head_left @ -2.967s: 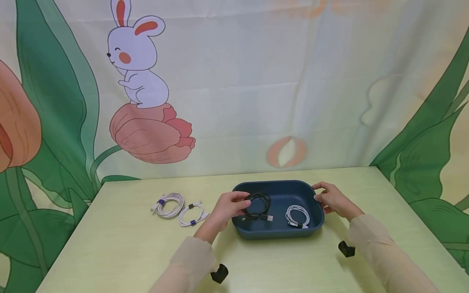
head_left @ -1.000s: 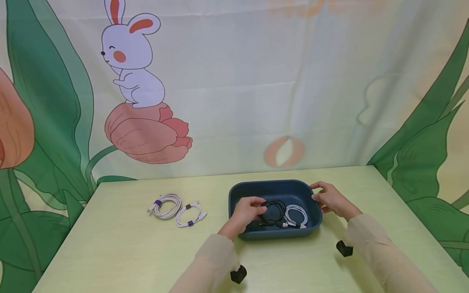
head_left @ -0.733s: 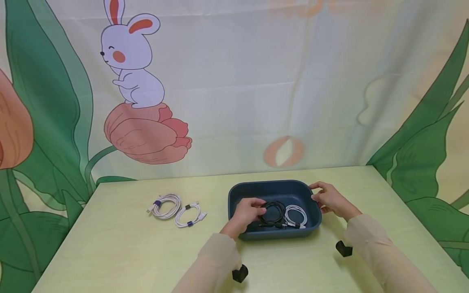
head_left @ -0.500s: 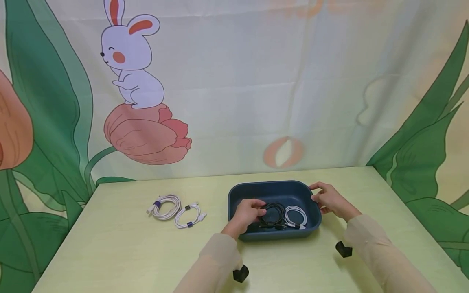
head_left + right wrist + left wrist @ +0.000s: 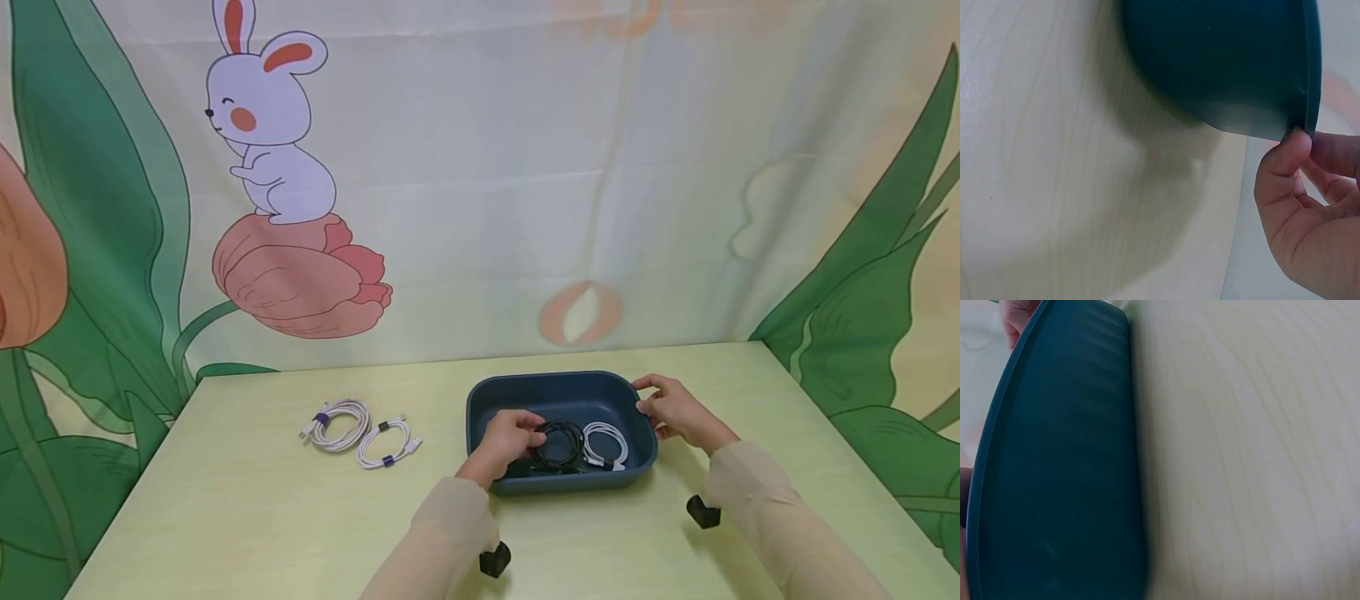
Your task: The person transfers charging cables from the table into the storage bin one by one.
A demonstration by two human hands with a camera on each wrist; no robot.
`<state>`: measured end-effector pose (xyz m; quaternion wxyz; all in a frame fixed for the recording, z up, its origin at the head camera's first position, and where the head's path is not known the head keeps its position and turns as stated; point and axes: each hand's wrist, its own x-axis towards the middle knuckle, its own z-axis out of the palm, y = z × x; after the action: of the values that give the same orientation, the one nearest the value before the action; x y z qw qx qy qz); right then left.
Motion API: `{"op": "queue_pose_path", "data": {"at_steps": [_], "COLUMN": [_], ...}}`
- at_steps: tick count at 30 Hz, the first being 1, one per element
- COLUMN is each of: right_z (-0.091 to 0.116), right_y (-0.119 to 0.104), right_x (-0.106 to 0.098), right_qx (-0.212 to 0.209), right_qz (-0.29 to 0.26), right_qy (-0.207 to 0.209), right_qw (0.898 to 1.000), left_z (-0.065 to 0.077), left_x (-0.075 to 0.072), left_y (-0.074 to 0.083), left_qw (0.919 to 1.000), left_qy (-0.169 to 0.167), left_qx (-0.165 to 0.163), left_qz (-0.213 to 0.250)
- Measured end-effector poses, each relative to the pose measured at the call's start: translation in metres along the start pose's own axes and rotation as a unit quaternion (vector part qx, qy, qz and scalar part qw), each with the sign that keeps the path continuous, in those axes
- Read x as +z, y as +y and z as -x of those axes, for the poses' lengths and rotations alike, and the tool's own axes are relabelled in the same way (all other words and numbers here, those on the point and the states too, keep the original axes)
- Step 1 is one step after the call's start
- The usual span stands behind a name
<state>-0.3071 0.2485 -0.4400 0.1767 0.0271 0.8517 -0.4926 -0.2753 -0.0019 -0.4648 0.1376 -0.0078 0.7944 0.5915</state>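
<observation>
My left hand (image 5: 504,442) reaches over the front left of a dark blue bin (image 5: 551,377), its thumb and fingers pinching the left side of a coiled black USB cable (image 5: 578,442). The coil lies low inside the bin, right beside a coiled white cable (image 5: 625,446). At the bin's right end my right hand (image 5: 678,410) grips the rim; in the right wrist view the thumb of this right hand (image 5: 1310,212) presses the outside wall near the edge. Only the bin's outer wall (image 5: 1066,456) fills much of the left wrist view, hiding the black cable there.
Two more coiled white cables lie left of the bin on the pale wooden table (image 5: 247,500): a thicker coil (image 5: 363,422) with a purple tie and a thinner coil (image 5: 365,457) with ties. A printed rabbit curtain (image 5: 465,208) hangs behind the table.
Over three seconds my left hand has carried the black cable rightward and lower in the bin, up beside the white coil; lately it barely moves. The right hand has stayed at the rim.
</observation>
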Motion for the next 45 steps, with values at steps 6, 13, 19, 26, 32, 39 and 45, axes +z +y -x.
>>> {"op": "queue_pose_path", "data": {"at_steps": [6,13,19,26,32,39,45], "right_z": [-0.0003,-0.0011,-0.0011,-0.0020,-0.0021,-0.0017,-0.0013], "right_y": [0.0011,0.0014,0.0022,0.0022,0.0014,0.0009,0.0002], "right_x": [-0.0002,-0.0006,-0.0003,0.0002,-0.0002,-0.0009,-0.0010], "right_qx": [0.000,0.002,0.002,0.001,0.000,0.000,0.000], "right_qz": [0.001,0.001,0.000,-0.003,0.000,0.001,0.001], "right_qy": [0.001,0.002,0.002,0.001,0.001,0.002,0.002], "right_qw": [1.000,1.000,1.000,1.000,1.000,1.000,1.000], "left_z": [0.0006,0.0009,-0.0002,0.0002,-0.0010,-0.0012,-0.0014], "left_x": [0.0000,-0.0001,0.0009,0.0019,0.0026,0.0030,0.0030], "left_y": [0.0001,0.0008,-0.0009,-0.0026,-0.0026,-0.0018,-0.0022], "left_qw": [0.9999,0.9997,0.9994,0.9986,0.9982,0.9979,0.9975], "left_qy": [0.000,0.000,0.005,0.002,-0.001,0.003,0.001], "left_qx": [-0.003,-0.012,-0.017,-0.014,-0.011,-0.010,-0.007], "left_qz": [-0.014,-0.020,-0.031,-0.050,-0.060,-0.063,-0.070]}}
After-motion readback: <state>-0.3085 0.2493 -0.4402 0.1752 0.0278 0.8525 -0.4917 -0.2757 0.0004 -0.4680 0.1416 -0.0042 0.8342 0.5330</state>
